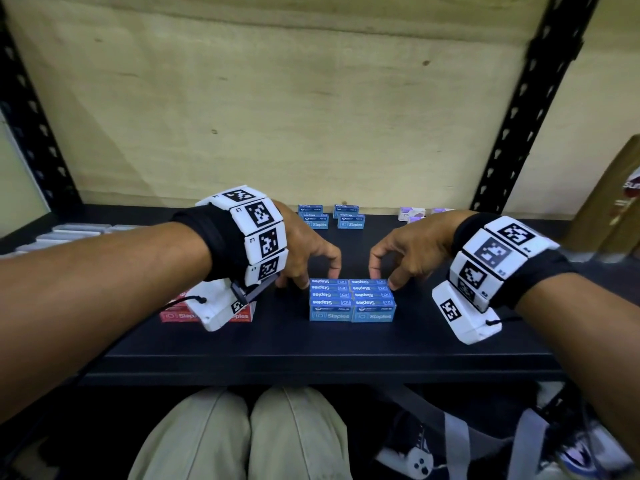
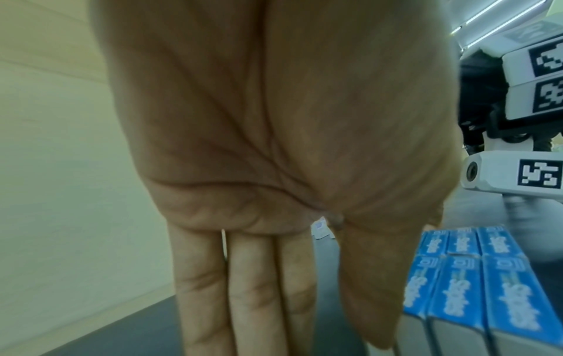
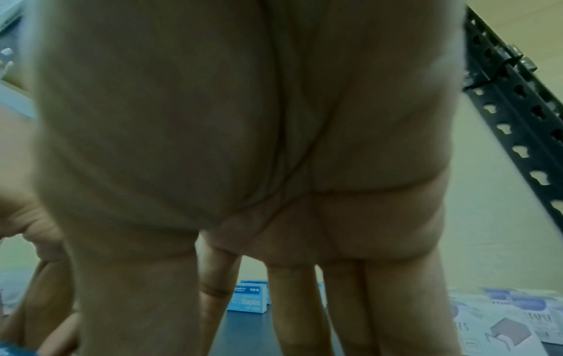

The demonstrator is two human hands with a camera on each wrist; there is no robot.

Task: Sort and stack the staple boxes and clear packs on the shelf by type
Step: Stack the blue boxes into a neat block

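— Looking at your left hand [image 1: 304,251] and right hand [image 1: 405,251]: what've you got hold of?

— Nothing gripped. Your fingers are loosely bent, tips touching the top back edge of the block of blue cardboard staple boxes [image 1: 351,301], mid-front on the black shelf [image 1: 311,348]. Red staple boxes [image 1: 180,311] sit just left.

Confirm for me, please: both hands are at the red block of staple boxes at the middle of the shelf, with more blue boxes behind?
Not quite: the block of staple boxes under the left hand and right hand is blue, as the head view shows; the more blue boxes do sit behind.
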